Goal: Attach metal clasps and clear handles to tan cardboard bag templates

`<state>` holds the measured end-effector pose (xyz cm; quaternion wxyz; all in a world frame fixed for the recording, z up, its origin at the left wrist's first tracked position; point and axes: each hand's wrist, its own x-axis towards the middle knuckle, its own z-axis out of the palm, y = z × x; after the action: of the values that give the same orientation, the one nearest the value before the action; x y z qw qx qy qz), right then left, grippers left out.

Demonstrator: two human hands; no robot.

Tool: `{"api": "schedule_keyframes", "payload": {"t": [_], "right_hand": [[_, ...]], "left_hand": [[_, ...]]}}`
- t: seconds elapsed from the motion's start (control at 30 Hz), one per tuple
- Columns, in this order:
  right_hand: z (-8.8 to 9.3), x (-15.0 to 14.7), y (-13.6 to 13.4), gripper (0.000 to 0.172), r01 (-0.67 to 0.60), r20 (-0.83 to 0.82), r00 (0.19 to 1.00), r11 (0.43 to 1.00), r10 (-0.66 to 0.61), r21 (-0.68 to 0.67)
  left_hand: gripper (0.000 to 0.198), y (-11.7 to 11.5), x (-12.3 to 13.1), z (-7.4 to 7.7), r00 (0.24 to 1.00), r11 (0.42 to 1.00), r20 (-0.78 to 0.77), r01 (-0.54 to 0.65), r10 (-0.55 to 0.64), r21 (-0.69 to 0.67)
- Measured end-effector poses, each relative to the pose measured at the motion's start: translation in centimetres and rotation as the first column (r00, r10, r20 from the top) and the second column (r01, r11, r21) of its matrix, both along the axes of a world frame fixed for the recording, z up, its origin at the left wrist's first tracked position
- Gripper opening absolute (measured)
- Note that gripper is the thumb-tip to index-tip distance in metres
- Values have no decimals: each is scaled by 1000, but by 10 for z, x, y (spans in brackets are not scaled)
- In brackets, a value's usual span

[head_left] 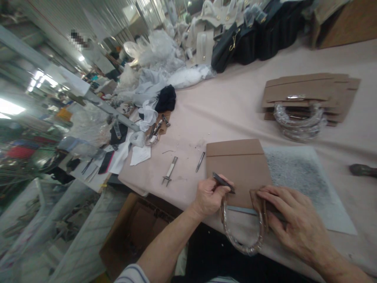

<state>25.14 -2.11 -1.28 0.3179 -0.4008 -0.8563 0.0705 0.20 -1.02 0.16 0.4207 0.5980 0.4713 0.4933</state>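
A brown bag panel (pixel 239 169) lies flat at the table's near edge. Its curved handle (pixel 243 247), wrapped in clear plastic, hangs toward me past that edge. My left hand (pixel 207 196) is closed on a dark narrow tool (pixel 224 183) above the handle's left end; its exact kind is unclear. My right hand (pixel 297 220) grips the handle's right end tab with thumb and fingers. Something dark shows under this hand, mostly hidden. Left of the panel lie a metal pronged tool (pixel 170 171) and a slim metal rod (pixel 200 162).
A whitish board (pixel 306 184) with dark marks lies right of the panel. Stacked brown panels with wrapped handles (pixel 303 94) are farther back. Black bags (pixel 250 41), white bags (pixel 204 47) and plastic wrapping (pixel 156 51) fill the far side. A dark tool end (pixel 362 170) lies at right.
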Motion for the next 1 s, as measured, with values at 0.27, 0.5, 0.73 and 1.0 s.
{"api": "schedule_keyframes", "payload": {"t": [0.27, 0.5, 0.73, 1.0], "right_hand": [[1, -2, 0, 28, 13, -27, 1000, 1000, -13, -6], [1, -1, 0, 29, 4, -11, 1000, 1000, -4, -25], [0, -1, -1, 29, 9, -3, 1000, 999, -9, -37], [3, -2, 0, 28, 18, -18, 1000, 1000, -18, -15]], "left_hand": [[23, -2, 0, 0, 999, 998, -31, 5, -4, 55], [22, -3, 0, 3, 999, 998, -44, 8, -5, 58], [21, -2, 1, 2, 998, 999, -60, 14, -12, 33], [15, 1, 0, 3, 980, 983, -187, 97, -67, 157]]}}
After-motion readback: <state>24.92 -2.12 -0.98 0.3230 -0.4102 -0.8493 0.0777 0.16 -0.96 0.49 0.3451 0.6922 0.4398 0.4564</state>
